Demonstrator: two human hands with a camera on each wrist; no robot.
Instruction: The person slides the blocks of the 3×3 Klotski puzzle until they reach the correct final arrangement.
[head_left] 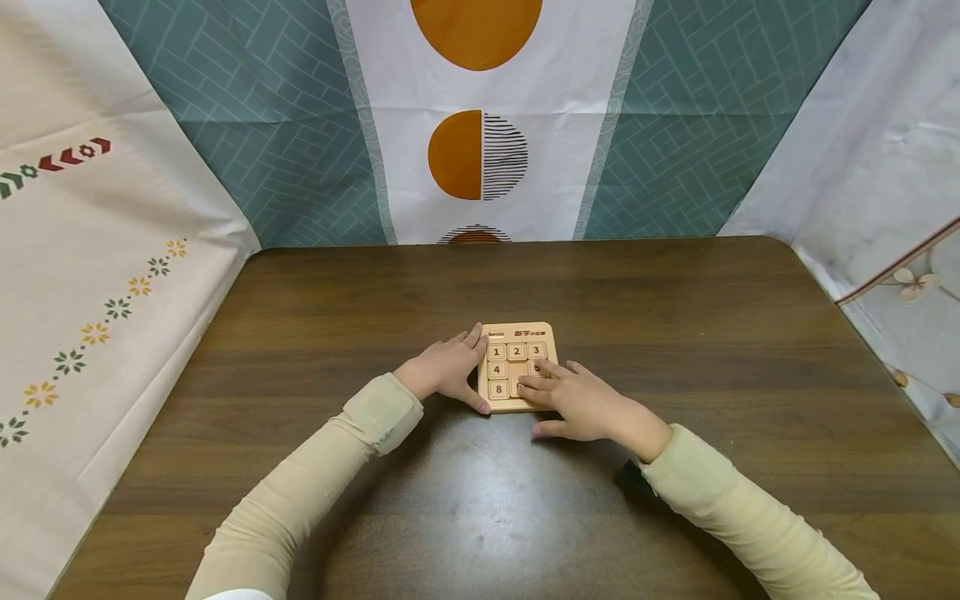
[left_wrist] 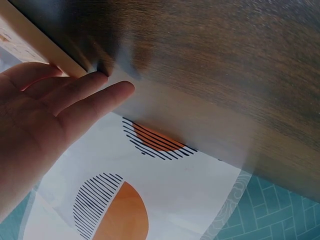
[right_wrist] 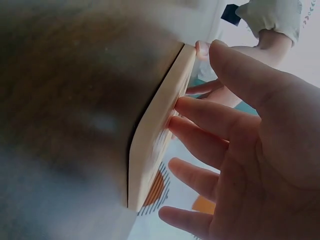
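Observation:
A wooden sliding number puzzle (head_left: 506, 328) lies flat on the table, its number tiles in rows and a bare slot near the middle. Tiles 1, 2, 3, 4 and 8 are readable; others are partly covered by fingers. My left hand (head_left: 450, 365) holds the board's left side, thumb at the near corner and fingers at the far one. In the left wrist view its fingers reach past the wooden edge (left_wrist: 60, 57). My right hand (head_left: 585, 404) rests extended fingertips on the tiles at the lower right, its thumb beside the board. The right wrist view shows those fingers (right_wrist: 200, 112) fairly straight.
The brown wooden table (head_left: 360, 292) stretches around the puzzle. A patterned teal and white cloth (head_left: 300, 167) hangs behind its far edge, with light cloths at both sides. A small black object (head_left: 633, 477) shows by the right wrist.

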